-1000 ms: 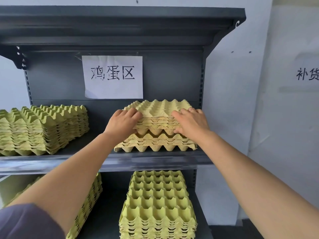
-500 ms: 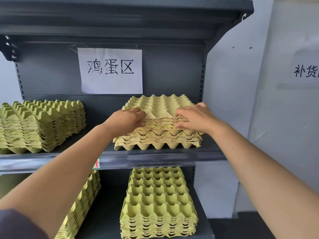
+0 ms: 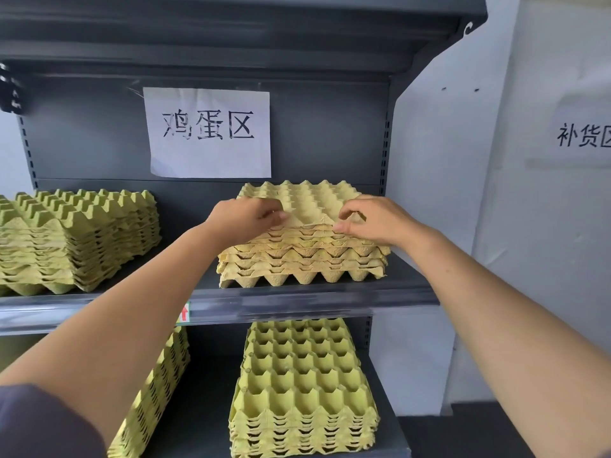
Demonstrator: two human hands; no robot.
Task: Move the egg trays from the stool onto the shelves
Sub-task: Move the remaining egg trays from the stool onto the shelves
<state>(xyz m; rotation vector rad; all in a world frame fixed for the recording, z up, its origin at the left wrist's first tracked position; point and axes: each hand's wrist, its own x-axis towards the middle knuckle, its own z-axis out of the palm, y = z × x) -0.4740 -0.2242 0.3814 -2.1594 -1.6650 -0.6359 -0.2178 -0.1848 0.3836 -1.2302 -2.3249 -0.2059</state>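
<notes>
On upper shelf (image 3: 297, 297): left hand (image 3: 246, 218), right hand (image 3: 375, 221) curled, pinching top tray (image 3: 307, 200).

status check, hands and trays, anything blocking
Left grip and right grip both pinch the top tray at its near edge. Tan stack sits on upper shelf. Green stack to its left, apart; no block.

You have a single view, worn on your head. It faces the grey shelf rack (image 3: 330, 143) head-on and close, looking slightly down on the rack's middle board (image 3: 297, 304). The rack fills most of it; white wall (image 3: 446, 160) shows right of the rack.
</notes>
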